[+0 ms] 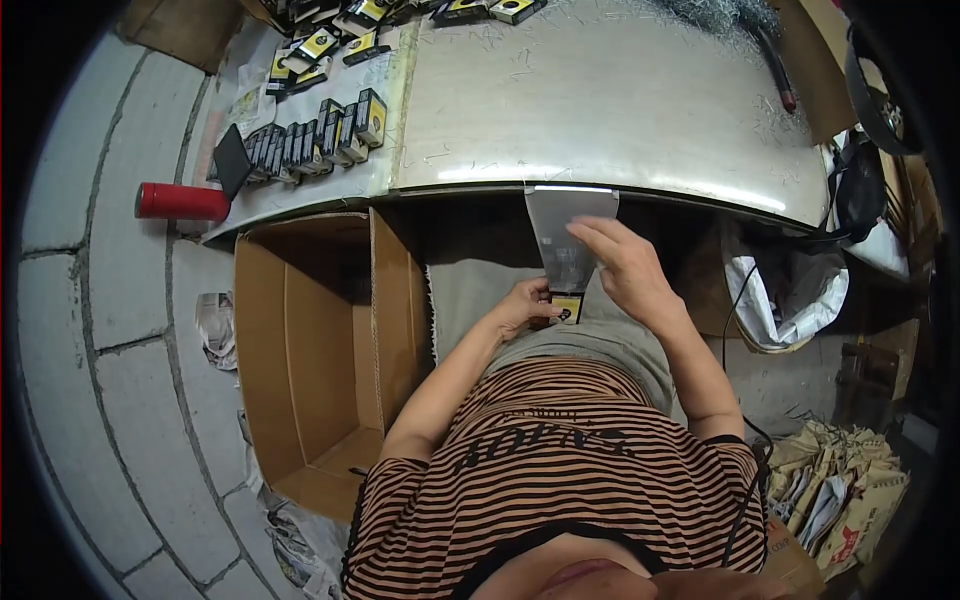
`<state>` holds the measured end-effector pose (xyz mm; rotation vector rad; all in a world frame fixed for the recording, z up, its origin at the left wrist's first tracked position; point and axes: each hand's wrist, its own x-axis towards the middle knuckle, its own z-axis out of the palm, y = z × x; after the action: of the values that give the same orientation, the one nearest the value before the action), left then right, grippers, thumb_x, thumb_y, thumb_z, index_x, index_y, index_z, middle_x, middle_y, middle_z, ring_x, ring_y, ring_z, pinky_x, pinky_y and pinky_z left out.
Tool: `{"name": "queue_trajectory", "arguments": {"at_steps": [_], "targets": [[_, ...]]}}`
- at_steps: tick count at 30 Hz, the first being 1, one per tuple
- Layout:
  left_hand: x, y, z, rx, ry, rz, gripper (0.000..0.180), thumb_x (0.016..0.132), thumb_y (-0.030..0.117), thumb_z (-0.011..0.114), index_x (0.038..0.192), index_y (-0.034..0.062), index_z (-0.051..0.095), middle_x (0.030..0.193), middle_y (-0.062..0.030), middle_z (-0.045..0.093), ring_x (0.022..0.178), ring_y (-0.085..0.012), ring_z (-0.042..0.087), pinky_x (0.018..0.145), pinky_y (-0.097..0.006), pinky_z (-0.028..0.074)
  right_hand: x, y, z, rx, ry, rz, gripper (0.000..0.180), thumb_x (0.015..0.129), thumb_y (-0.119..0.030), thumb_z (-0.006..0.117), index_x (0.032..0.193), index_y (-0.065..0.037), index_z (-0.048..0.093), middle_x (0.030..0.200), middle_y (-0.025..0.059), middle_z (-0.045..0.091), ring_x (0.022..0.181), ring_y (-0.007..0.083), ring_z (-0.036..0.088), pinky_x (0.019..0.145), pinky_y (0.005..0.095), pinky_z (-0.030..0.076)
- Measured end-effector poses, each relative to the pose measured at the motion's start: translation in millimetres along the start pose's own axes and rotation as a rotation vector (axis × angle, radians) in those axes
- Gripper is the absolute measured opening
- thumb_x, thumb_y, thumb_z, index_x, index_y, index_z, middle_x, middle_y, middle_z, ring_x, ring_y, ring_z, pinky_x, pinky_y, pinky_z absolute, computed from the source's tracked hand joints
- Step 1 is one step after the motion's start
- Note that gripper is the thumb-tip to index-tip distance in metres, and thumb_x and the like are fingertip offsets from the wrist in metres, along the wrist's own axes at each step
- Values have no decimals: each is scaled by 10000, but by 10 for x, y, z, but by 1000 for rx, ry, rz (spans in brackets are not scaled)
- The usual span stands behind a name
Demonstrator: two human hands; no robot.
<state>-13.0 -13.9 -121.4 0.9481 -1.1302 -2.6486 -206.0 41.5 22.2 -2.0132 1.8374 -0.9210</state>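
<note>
A small black and yellow cardboard box (567, 308) sits at the lower end of a grey metal chute (562, 225), close to my lap. My left hand (522, 306) is closed on the box from its left side, thumb across its front. Over the right side of the chute hovers my right hand (632, 270), fingers stretched out to the left and apparently nothing in them. The chute slopes down from the front edge of the metal-topped table (600, 100). What lies inside the box cannot be made out.
A row of similar boxes (320, 140) stands at the table's left, with a loose pile behind. Thin metal pieces (715, 15) heap at the back right. A red cylinder (180, 202) lies left. An open carton (300, 350) and a white-lined container (790, 300) flank me.
</note>
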Motion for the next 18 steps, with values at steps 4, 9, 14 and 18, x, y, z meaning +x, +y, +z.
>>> {"name": "queue_trajectory", "arguments": {"at_steps": [4,9,14,18], "targets": [[31,-61,-41,-78,-34,-14,376,774,-22,657,1137,18,568,1019,-49,638,842,-113,612,714,-247,503,-390,143,515,242,-101,199,372,720,83,518,1066,-10,619,1026,183,631,934,365,609,811,395,501],[-125,-227,-18,119,20,-125,225,833,-42,592,1051,5,620,888,-27,661,796,-96,610,712,-226,498,-459,7,428,184,-271,233,328,734,28,537,1034,-28,657,969,191,652,931,361,616,811,408,492],[-629,506,734,112,399,754,371,833,24,669,1179,-37,551,1010,-96,653,869,-131,633,779,-249,512,-235,123,-30,472,-121,394,346,951,-230,507,1176,16,595,1047,158,668,986,220,634,869,334,480],[-789,901,629,1040,388,1292,613,671,221,810,1170,10,523,948,-156,638,792,-262,661,648,-298,550,25,-335,181,1611,-220,240,656,940,-481,446,1383,-2,381,1279,197,532,1178,275,528,1018,388,401]]}}
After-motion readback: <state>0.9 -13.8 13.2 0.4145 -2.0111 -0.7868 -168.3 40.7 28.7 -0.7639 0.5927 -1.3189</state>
